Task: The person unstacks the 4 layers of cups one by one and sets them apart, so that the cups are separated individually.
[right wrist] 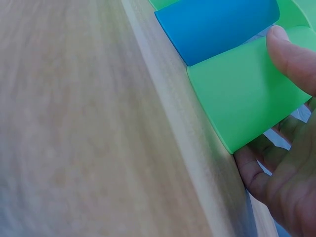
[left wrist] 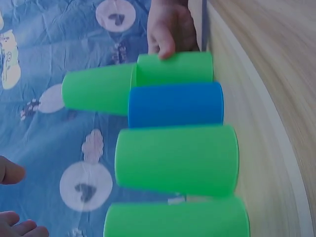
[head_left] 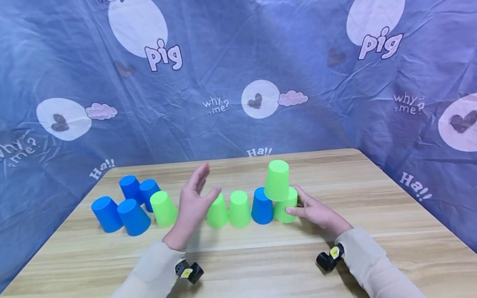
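Observation:
My right hand (head_left: 316, 213) grips an upside-down green cup (head_left: 286, 210) at the right end of a row, thumb on its near side and fingers round the outer side. In the right wrist view this cup (right wrist: 242, 91) stands against a blue cup (right wrist: 222, 27). Another green cup (head_left: 277, 180) sits upside down on top, bridging the gripped cup and the blue one (head_left: 262, 207). Raised over the row's left part, my left hand (head_left: 191, 209) has its fingers extended and thumb apart, holding nothing. Beside it stand two green cups (head_left: 240, 210), the left one (head_left: 218, 213) partly hidden.
Left of my left hand is a further green cup (head_left: 163, 209). Several upside-down blue cups (head_left: 134, 217) are grouped at the far left of the wooden table (head_left: 253, 265). A blue printed cloth (head_left: 223, 136) hangs behind the table.

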`<state>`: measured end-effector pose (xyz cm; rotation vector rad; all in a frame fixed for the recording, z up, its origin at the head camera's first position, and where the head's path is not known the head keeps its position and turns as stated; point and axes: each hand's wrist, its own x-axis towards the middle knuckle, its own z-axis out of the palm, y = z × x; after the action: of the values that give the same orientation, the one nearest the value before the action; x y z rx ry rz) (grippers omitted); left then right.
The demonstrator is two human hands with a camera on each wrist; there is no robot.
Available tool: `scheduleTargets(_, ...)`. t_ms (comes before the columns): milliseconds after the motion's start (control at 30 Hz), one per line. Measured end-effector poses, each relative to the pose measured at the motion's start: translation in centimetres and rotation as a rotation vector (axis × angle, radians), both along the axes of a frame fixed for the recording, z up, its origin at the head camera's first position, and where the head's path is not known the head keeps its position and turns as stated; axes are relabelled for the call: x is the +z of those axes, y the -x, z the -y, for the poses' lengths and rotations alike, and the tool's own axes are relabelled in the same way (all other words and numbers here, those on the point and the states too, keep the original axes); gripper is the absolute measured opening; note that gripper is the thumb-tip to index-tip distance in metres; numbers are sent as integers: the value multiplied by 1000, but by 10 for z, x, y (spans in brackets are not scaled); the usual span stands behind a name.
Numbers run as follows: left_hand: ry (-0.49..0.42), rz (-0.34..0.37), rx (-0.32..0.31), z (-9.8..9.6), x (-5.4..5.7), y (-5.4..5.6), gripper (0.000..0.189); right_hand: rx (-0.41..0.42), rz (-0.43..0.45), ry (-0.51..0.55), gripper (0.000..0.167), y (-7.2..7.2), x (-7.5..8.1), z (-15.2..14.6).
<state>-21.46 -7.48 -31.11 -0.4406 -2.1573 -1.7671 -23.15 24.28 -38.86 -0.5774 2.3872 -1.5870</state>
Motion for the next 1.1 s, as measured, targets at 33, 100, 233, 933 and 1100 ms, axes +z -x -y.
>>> scheduleTargets(33,-2,5,-10,-4,0,0,63,2,-1,0,65,0,0,0)
scheduleTargets(100,-12,3,-27,-11,1,-1,63,4,-5,-3,65,0,0,0)
scheduleTargets(233,-24,10,-51,-24,1,-2,62,10,-17,-1,65,0,0,1)
scheduleTargets(933,61,183,-236,-87,-5,-1,77,-1,-5,18,61,1,1,0)
scheduleTargets(1100,77,203,-226,-99,-5,3,80,9,-8,10,61,2,2,0)
